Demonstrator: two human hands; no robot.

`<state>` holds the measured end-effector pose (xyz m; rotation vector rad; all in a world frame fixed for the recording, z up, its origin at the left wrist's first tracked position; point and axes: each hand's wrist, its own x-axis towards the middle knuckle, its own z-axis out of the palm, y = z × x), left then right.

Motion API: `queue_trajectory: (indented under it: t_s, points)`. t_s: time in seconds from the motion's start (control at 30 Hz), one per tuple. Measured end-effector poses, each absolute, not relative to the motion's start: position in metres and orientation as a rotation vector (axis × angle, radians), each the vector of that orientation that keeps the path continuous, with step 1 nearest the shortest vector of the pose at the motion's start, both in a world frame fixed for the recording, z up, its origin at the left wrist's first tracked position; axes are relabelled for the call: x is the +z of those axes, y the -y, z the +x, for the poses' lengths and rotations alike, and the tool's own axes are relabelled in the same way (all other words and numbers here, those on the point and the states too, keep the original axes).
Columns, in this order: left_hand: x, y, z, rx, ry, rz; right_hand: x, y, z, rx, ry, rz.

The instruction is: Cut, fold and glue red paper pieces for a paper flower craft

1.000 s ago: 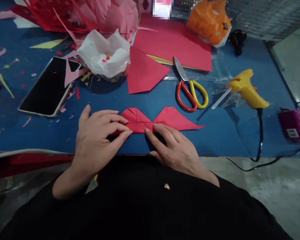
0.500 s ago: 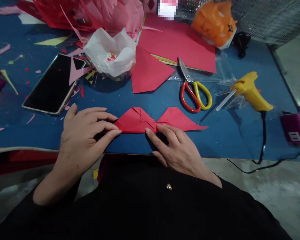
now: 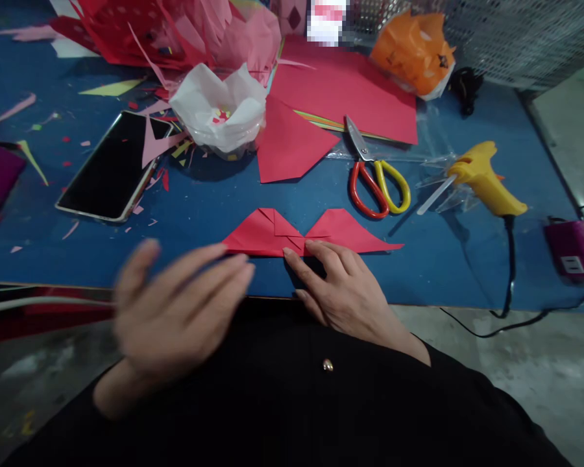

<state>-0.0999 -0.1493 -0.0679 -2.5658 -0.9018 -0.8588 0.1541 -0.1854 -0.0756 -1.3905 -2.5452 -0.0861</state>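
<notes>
A folded red paper piece (image 3: 316, 233), shaped like a bow with two pointed wings, lies flat near the front edge of the blue table (image 3: 214, 207). My right hand (image 3: 340, 285) rests with its fingers stretched out, the fingertips pressing on the paper's middle at its near edge. My left hand (image 3: 180, 311) is blurred by motion and hangs above the table's front edge, left of the paper. Its fingers are spread and it holds nothing.
Red-and-yellow scissors (image 3: 377, 175) and a yellow glue gun (image 3: 484, 181) with its cord lie to the right. A black phone (image 3: 111, 165), a white plastic bag (image 3: 221, 113), red paper sheets (image 3: 340, 87), scraps and an orange bag (image 3: 411, 52) fill the back. Purple boxes sit at both edges.
My left hand has let go of the paper's left wing and pulled back toward me, fingers spreading. My right hand has stayed pressed on the paper's middle.
</notes>
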Motion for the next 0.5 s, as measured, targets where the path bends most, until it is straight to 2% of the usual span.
queue_trajectory:
  t_s: [0.2,0.5]
  points:
    - [-0.079,0.154,-0.073,-0.66,0.742,-2.72,-0.077,0.186,0.154,-0.093,2.546,-1.386]
    - [-0.083,0.153,-0.07,-0.704,0.754,-2.668,-0.077,0.186,0.154,-0.11,2.54,-1.38]
